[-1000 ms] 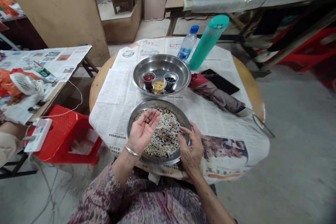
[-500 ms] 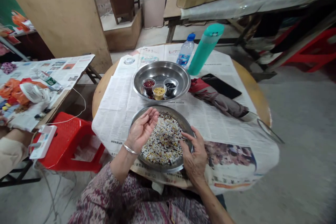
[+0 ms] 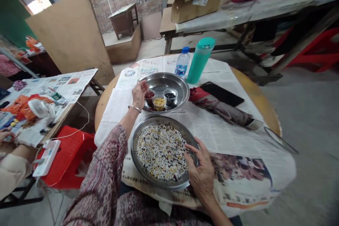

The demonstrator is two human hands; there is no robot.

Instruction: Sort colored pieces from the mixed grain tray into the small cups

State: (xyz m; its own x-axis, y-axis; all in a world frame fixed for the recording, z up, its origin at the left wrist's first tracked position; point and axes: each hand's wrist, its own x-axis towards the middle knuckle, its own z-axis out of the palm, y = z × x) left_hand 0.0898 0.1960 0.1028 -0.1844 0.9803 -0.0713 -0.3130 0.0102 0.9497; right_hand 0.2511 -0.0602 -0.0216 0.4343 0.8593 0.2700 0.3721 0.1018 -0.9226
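The table (image 3: 258,90) bore a near bowl (image 3: 186,132) at 6 o'clock, a far bowl (image 3: 182,91) at 12. Right hand (image 3: 201,173) was spread wide at the near rim's 4 o'clock; left hand (image 3: 138,93), contents undeterminable, at the far rim's 9. Far bowl contained 3 cups (image 3: 159,103); near, grains (image 3: 159,148).

White grains (image 3: 161,148) are speckled yellow, black and red.

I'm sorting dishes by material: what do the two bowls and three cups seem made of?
Far bowl and near bowl: polished metal, likely stainless steel, from the grey sheen and reflections. Three cups: smooth, probably clear plastic, given their see-through walls.
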